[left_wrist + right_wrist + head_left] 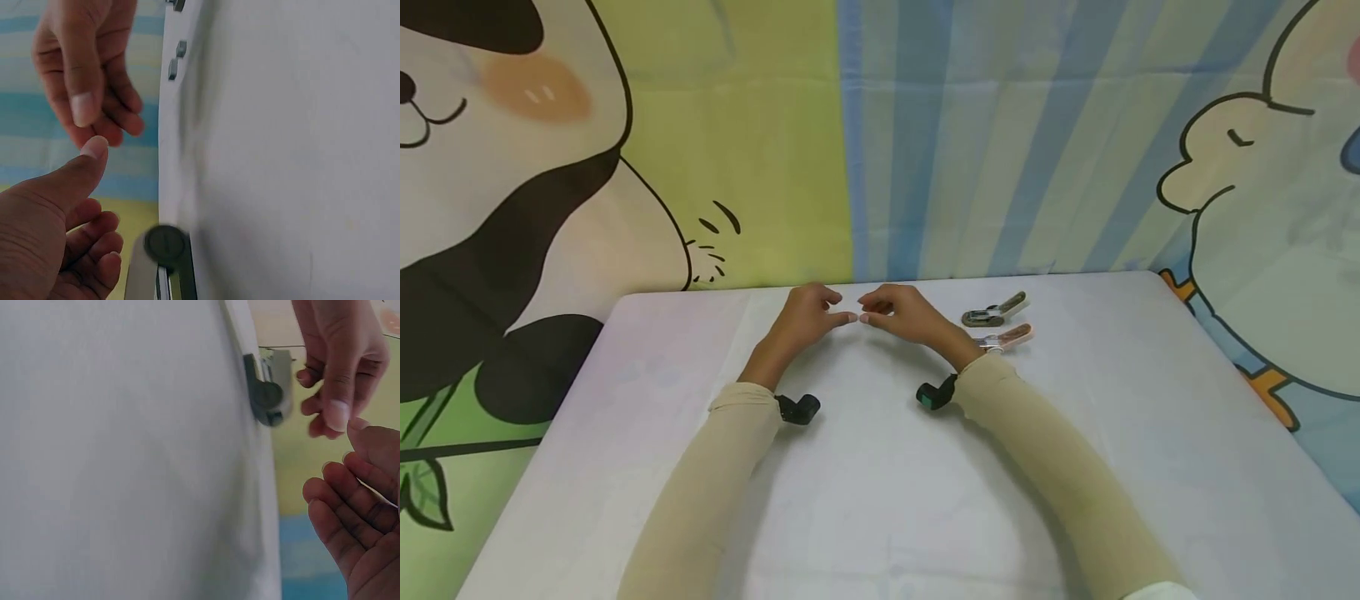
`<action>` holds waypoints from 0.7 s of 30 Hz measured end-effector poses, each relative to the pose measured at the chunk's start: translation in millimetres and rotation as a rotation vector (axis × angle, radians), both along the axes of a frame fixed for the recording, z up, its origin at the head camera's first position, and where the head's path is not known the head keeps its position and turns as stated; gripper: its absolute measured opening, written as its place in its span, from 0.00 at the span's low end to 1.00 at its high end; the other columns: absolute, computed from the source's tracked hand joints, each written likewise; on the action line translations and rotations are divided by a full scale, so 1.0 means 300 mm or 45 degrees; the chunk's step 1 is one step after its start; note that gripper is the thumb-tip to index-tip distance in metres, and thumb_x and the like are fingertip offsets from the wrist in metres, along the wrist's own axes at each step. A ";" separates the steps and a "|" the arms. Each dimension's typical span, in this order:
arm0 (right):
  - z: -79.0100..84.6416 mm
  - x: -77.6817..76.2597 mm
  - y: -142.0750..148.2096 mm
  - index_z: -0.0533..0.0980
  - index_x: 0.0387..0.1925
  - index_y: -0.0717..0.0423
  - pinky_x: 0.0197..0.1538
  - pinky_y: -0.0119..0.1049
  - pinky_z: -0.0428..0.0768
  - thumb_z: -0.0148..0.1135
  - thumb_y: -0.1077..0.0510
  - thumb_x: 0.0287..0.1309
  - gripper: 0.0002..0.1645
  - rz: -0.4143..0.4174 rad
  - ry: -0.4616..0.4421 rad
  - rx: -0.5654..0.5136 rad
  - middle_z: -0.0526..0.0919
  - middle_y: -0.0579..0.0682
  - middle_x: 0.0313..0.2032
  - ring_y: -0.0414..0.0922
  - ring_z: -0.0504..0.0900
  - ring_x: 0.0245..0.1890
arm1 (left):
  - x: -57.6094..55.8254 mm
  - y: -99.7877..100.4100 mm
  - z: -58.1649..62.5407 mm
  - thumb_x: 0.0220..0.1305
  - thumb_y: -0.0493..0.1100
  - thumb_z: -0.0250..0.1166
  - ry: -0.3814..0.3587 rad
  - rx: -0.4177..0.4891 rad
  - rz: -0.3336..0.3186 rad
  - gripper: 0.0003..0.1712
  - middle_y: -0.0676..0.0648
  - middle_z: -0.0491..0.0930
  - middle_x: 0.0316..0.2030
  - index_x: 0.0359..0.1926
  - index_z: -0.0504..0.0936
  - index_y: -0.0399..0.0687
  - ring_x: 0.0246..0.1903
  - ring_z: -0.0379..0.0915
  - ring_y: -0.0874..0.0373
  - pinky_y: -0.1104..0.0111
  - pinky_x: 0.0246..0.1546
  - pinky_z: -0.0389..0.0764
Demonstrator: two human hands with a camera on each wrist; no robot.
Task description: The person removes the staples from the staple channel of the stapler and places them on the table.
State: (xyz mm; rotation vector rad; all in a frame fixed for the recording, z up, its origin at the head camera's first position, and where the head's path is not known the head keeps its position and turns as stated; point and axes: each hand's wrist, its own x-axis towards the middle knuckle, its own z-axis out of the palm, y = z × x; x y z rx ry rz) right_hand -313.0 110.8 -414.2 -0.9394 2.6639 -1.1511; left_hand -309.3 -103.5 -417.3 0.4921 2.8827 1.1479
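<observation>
Both hands face each other over the far middle of the white table point(865, 467), with their thumb tips almost meeting. The left hand point(807, 315) has loosely bent fingers, and no object shows in it. Opposite it, the right hand point(906, 312) is likewise loosely bent around nothing visible. In the left wrist view the left thumb tip overlaps the fingers of the right hand point(94, 69). Beyond the right hand lie two clips: a dark olive one point(992, 312), and nearer, a pinkish one point(1017, 335) partly hidden by the right wrist.
At the table's far edge, a dark grey-green clip-like piece point(267, 394) shows in the right wrist view. Small grey pieces point(177, 59) stand along the edge in the left wrist view. Behind the table hangs a printed curtain point(985, 142). Black wrist cameras point(799, 409) sit at both sleeves.
</observation>
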 end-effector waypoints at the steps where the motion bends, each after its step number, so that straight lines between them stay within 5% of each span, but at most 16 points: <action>1: -0.011 -0.007 -0.021 0.78 0.55 0.63 0.49 0.35 0.77 0.65 0.56 0.63 0.22 0.003 -0.017 -0.001 0.82 0.53 0.45 0.44 0.81 0.43 | 0.002 -0.017 -0.001 0.57 0.49 0.73 0.012 0.009 0.013 0.28 0.38 0.79 0.47 0.51 0.82 0.32 0.45 0.74 0.46 0.56 0.44 0.76; 8: -0.058 -0.049 -0.121 0.73 0.62 0.60 0.57 0.36 0.72 0.66 0.53 0.62 0.29 -0.005 -0.134 -0.004 0.77 0.53 0.57 0.47 0.76 0.55 | 0.002 -0.142 -0.032 0.54 0.47 0.75 0.058 0.019 0.099 0.32 0.34 0.77 0.50 0.54 0.79 0.29 0.53 0.71 0.39 0.51 0.52 0.71; 14: -0.083 -0.073 -0.180 0.72 0.63 0.61 0.55 0.33 0.73 0.66 0.57 0.62 0.29 0.010 -0.205 -0.036 0.76 0.54 0.59 0.47 0.77 0.56 | -0.004 -0.194 -0.100 0.55 0.46 0.74 -0.123 -0.009 0.076 0.37 0.33 0.75 0.52 0.62 0.73 0.30 0.50 0.70 0.43 0.52 0.51 0.70; 21: -0.084 -0.073 -0.226 0.74 0.61 0.62 0.50 0.31 0.76 0.65 0.58 0.62 0.27 0.011 -0.180 0.003 0.79 0.54 0.54 0.44 0.80 0.50 | -0.005 -0.190 -0.124 0.58 0.42 0.72 -0.151 0.024 0.067 0.24 0.36 0.76 0.49 0.53 0.81 0.35 0.46 0.72 0.46 0.54 0.47 0.72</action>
